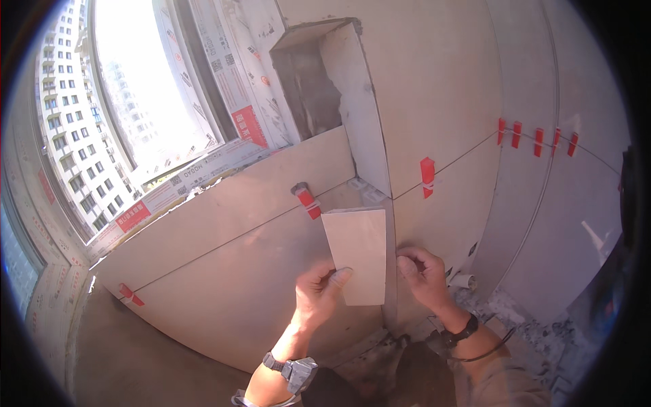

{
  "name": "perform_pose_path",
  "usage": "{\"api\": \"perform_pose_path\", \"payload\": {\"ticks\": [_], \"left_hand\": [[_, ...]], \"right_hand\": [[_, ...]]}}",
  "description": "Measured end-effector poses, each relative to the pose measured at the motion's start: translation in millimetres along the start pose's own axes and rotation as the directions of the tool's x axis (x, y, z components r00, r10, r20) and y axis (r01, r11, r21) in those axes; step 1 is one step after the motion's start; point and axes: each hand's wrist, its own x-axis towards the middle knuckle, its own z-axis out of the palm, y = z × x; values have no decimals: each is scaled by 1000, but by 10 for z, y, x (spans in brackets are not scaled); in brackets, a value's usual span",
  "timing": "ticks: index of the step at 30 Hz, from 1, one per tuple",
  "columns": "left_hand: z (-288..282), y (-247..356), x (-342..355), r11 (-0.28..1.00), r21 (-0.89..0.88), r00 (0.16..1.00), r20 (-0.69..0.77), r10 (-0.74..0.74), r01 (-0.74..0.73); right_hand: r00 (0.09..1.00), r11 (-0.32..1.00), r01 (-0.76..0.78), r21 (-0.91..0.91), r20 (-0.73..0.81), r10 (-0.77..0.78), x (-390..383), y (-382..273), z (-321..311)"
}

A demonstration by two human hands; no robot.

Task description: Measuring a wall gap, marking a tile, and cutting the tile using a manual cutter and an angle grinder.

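I hold a narrow beige tile piece [357, 251] upright against the outer corner of a tiled wall. My left hand [319, 293] grips its lower left edge, thumb on the face. My right hand [422, 273] presses at its right edge, where the piece meets the corner, fingers curled around the edge. The piece stands below a recessed niche [319, 88] in the wall. A red levelling clip [306, 201] sits in the joint just up and left of the piece, and another red clip [427, 176] sits in the joint to the right.
Large beige wall tiles [230, 271] cover the wall left and right of the corner. A row of red clips [536, 139] lines a joint at the upper right. A taped window frame [224, 88] is at upper left. Rubble and a white pipe end [464, 279] lie on the floor.
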Motion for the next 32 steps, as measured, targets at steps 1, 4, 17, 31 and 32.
{"api": "perform_pose_path", "payload": {"ticks": [1, 4, 17, 31, 32], "left_hand": [[21, -51, 6, 998, -33, 997, 55, 52, -50], [67, -149, 65, 993, -32, 975, 189, 120, -116], [581, 1228, -114, 933, -70, 898, 307, -316, 352], [919, 2936, -307, 658, 209, 465, 558, -688, 723], [934, 2974, -394, 595, 243, 396, 550, -735, 767]], "right_hand": [[1000, 999, 0, 40, 29, -1, 16, -61, -58], [998, 998, 22, 65, 57, -25, 11, -143, -183], [962, 939, -149, -311, 176, 211, -128, -2520, -415], [616, 782, -531, 326, -485, 620, -477, -4569, -1494], [563, 736, -545, 402, -476, 676, -765, -4557, -1644]]}}
